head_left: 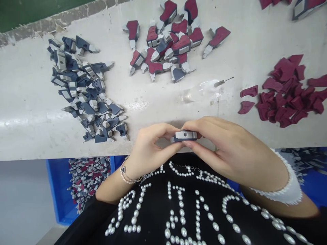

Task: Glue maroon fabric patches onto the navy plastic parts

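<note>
A small grey and dark blue plastic part [186, 135] is held edge-up between both hands, close to the table's front edge. My left hand [155, 143] pinches its left end between thumb and fingers. From the other side, my right hand [217, 143] grips the right end, thumb below and fingers above. A round hole shows in the grey edge facing up. The part's two broad faces are mostly turned away or covered by fingertips.
Blue-grey parts [89, 92] lie heaped at left, maroon-faced ones [168, 41] at the back middle. Loose maroon pieces [286, 92] are piled at right. A dispensing bottle with a needle tip [201, 90] lies between. A blue bin [55, 190] of parts stands below left.
</note>
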`<state>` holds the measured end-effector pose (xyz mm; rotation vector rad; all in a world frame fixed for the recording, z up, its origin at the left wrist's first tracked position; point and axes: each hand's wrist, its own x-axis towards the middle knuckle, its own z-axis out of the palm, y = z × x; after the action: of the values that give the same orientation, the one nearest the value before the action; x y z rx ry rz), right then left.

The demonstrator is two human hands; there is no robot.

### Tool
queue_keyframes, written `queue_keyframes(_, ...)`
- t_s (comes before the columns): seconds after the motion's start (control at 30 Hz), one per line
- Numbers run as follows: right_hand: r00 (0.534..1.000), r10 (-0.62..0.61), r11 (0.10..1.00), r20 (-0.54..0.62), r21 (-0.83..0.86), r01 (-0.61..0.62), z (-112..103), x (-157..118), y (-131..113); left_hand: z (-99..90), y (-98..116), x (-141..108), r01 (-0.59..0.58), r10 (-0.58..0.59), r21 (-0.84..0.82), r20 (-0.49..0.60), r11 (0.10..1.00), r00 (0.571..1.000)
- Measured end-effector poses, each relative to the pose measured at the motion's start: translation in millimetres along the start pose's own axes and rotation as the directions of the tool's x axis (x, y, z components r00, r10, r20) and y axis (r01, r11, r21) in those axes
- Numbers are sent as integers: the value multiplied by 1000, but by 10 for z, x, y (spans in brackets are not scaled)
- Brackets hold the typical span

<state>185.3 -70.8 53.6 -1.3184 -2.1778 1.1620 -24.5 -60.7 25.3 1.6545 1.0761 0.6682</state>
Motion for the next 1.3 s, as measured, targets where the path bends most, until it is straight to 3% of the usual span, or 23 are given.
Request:
queue_keyframes(0.33,1000,-3,1000,8,15,3,-21,-14,2,-4,14,-13,35,-34,-61,30,998,999)
queue_keyframes(0.67,999,44,999,-1,23,-44,21,16,-22,39,36,-5,9,-6,72,-32,997,999)
queue_keyframes(0.9,1000,-3,1000,3,18,3,-21,-24,-30,23,8,-15,12,-12,-37,3,999,1000)
queue_keyframes(1.13,1000,13,999,-6,30,-12,-15,-18,-56,21,16,-22,23,-23,-33,4,999,1000)
queue_keyframes(1.3,999,29,997,36,69,-31,-47,11,-47,41,-15,-37,67,-63,-159,28,985,998)
